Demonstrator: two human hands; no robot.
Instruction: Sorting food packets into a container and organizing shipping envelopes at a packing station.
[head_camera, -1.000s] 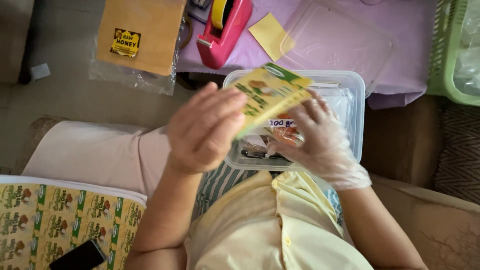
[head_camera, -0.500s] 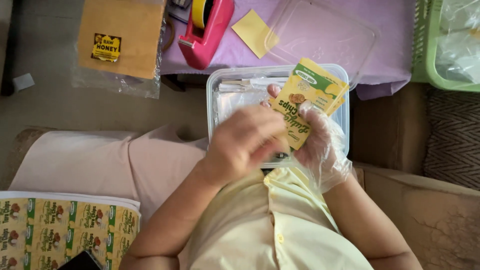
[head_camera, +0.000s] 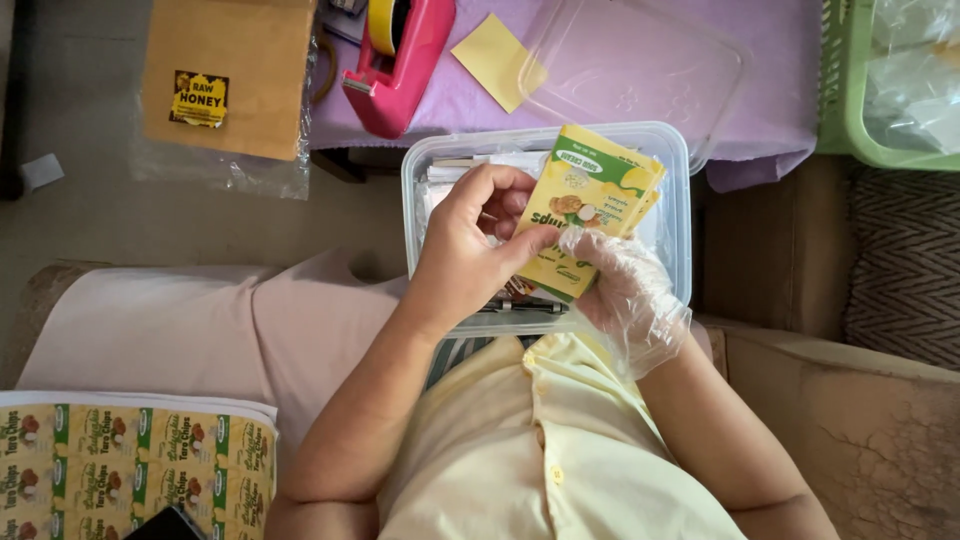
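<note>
Over a clear plastic container (head_camera: 680, 215) resting on the person's lap, both hands work a small stack of yellow-green printed labels (head_camera: 590, 205). The right hand (head_camera: 625, 290), in a thin clear disposable glove, is closed around the lower edge of the stack and holds it tilted above the container. The bare left hand (head_camera: 475, 245) is pinched on the stack's left edge, thumb on the front face and fingers curled behind. Inside the container lie more papers, mostly hidden by the hands. Beyond it, on a purple cloth (head_camera: 780, 90), sit a pink tape dispenser (head_camera: 405, 65) with a yellow roll, a yellow sticky note (head_camera: 490, 55) and the clear container lid (head_camera: 640, 65). A green basket (head_camera: 850, 90) stands at the far right. A brown sheet in a clear sleeve (head_camera: 235, 85) lies on the floor at upper left, and a printed label sheet (head_camera: 120, 455) lies at lower left.
</note>
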